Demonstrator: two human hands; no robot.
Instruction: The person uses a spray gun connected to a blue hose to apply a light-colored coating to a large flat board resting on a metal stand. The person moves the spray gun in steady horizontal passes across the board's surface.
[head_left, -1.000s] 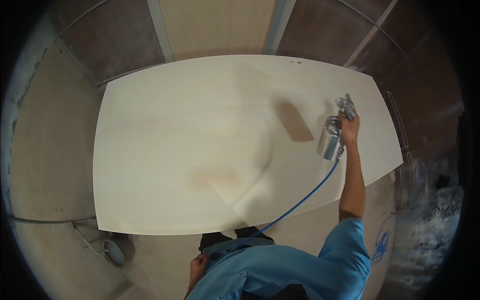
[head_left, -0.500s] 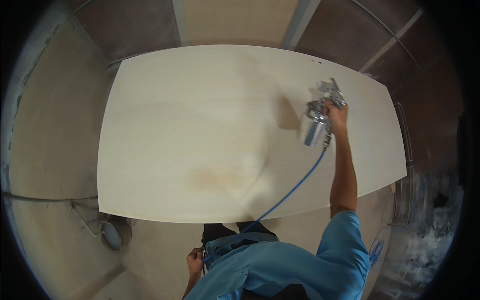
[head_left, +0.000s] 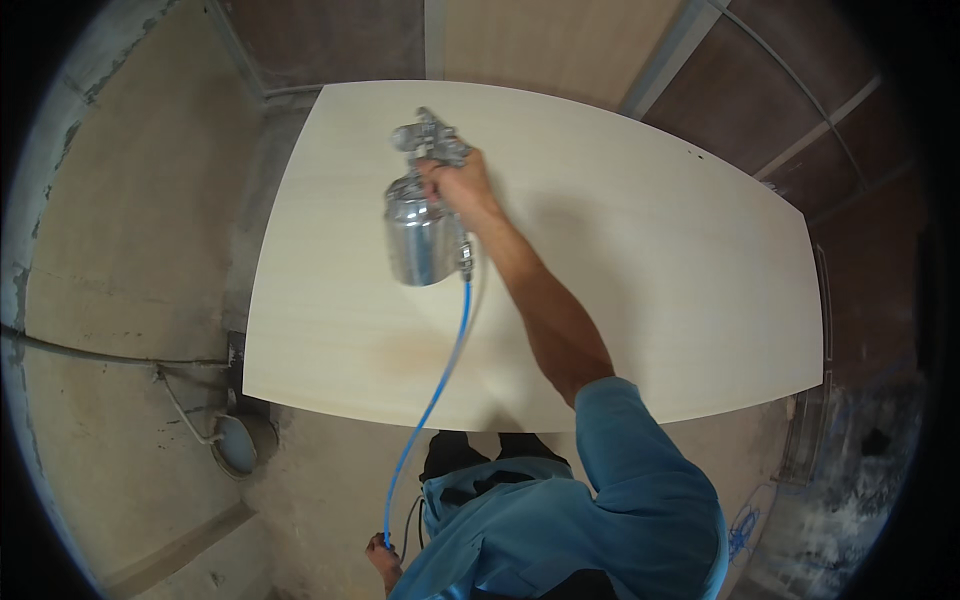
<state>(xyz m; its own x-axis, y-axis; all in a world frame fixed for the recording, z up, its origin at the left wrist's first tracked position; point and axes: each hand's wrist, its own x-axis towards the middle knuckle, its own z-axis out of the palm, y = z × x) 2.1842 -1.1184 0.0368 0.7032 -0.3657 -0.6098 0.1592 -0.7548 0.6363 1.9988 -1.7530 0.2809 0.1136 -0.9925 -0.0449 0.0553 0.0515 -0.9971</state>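
Note:
My right hand [head_left: 455, 183] is wrapped round the handle of a metal spray gun [head_left: 430, 145] with a silver cup [head_left: 420, 240] hanging under it. The gun is over the far left part of a large pale board [head_left: 650, 250]. From the gun's handle a blue air hose [head_left: 437, 395] curves down across the board's near edge to my left hand [head_left: 383, 555]. That hand is low beside my left hip, its fingers closed round the hose.
A bucket [head_left: 245, 445] stands on the floor at the left, below a pipe [head_left: 120, 355] along the wall. Coiled blue hose [head_left: 743, 530] lies on the floor at the right. Brown wall panels [head_left: 320, 45] rise behind the board's far edge.
My right hand has swept the spray gun from the board's right side to its far left. The hose has swung left with it, and my left hand is slightly lower.

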